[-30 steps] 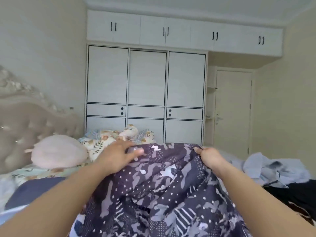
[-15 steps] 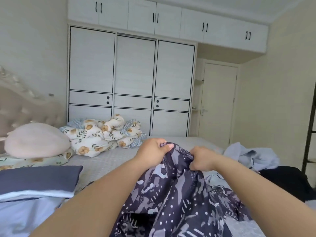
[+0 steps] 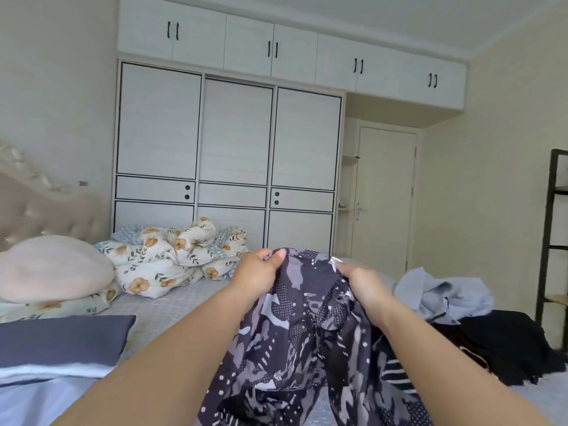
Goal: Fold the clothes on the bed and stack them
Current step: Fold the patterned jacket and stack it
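Note:
A dark purple patterned garment [image 3: 310,339] hangs bunched in front of me over the bed [image 3: 172,305]. My left hand [image 3: 258,273] grips its top edge on the left, thumb over the cloth. My right hand [image 3: 361,284] pinches the top edge on the right, close to the left hand. A folded stack with a dark blue piece [image 3: 61,336] on top lies at the left. A crumpled light blue shirt [image 3: 442,295] and a black garment [image 3: 504,342] lie at the right.
A floral duvet [image 3: 172,256] is bundled at the far side of the bed, and a pink pillow [image 3: 52,267] rests by the tufted headboard [image 3: 43,210]. White wardrobes [image 3: 230,142] fill the far wall, a black shelf frame [image 3: 553,241] stands at the right.
My hands have come together from a wide spread, gathering the patterned garment's top edge into a bunch. The view has lifted and turned slightly, showing more of the bed.

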